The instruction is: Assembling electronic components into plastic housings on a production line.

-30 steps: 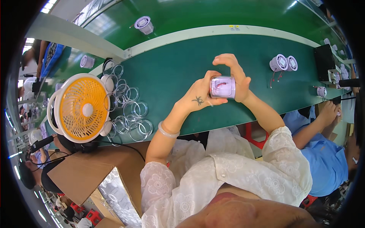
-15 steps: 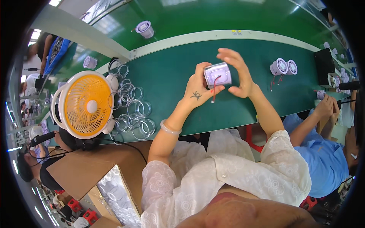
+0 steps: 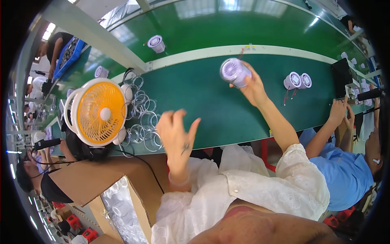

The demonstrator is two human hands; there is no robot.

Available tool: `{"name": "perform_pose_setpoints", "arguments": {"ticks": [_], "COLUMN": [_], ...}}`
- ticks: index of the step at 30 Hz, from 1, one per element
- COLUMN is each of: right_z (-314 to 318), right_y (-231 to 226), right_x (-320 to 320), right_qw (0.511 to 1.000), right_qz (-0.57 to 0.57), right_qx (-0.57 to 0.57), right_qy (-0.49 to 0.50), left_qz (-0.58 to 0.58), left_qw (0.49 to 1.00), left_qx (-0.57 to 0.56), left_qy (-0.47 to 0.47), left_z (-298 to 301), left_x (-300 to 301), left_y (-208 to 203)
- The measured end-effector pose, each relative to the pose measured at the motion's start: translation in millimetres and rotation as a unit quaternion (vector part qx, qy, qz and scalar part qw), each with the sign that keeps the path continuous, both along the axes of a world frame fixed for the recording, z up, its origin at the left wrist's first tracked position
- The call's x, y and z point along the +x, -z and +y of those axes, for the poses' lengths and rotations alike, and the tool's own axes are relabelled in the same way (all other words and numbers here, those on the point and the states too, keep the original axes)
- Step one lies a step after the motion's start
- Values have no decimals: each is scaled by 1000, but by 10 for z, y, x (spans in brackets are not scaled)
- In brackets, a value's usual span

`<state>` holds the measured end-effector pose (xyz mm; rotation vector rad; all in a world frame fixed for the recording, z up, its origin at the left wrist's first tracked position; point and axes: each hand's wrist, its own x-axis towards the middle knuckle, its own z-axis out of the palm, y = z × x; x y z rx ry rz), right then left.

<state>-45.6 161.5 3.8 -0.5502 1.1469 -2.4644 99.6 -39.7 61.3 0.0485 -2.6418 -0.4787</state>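
Observation:
My right hand (image 3: pixel 254 87) grips a pale purple, cup-shaped fan part (image 3: pixel 233 72) and holds it out over the green belt (image 3: pixel 211 101), its ribbed round face turned toward me. My left hand (image 3: pixel 176 136) is empty, fingers spread, and hovers near the belt's front edge beside a heap of clear rings (image 3: pixel 142 120). My white lace sleeves fill the lower middle.
An orange desk fan (image 3: pixel 98 112) in a white cage stands at the left. Two more purple parts (image 3: pixel 297 80) with red wires lie at the right, another (image 3: pixel 156 43) on the far belt. A person in blue (image 3: pixel 345 171) sits to my right. An open carton (image 3: pixel 122 209) is below.
My left hand has let go of the purple part and dropped back toward the rings. My right hand now carries the part alone, farther out over the belt.

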Motion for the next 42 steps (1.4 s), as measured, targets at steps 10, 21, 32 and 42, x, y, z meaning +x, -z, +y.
{"name": "perform_pose_setpoints", "arguments": {"ticks": [10, 21, 32, 42], "right_z": [-49, -211, 193, 1261], "right_y": [-55, 14, -15, -912], "right_x": [-50, -1303, -1548, -95], "right_qw": [875, 766, 607, 401], "right_qz": [-324, 201, 381, 305], "right_qx": [-279, 459, 625, 861], "right_qy": [-228, 404, 311, 72], "left_qz": [-87, 11, -2, -104], "left_qw": [975, 999, 956, 888], "left_qx": [-57, 25, 57, 231], "left_qy": [-196, -22, 287, 383], "left_z": [-314, -63, 166, 172], "left_x": [581, 454, -540, -1027], "left_y": [378, 491, 396, 502]}}
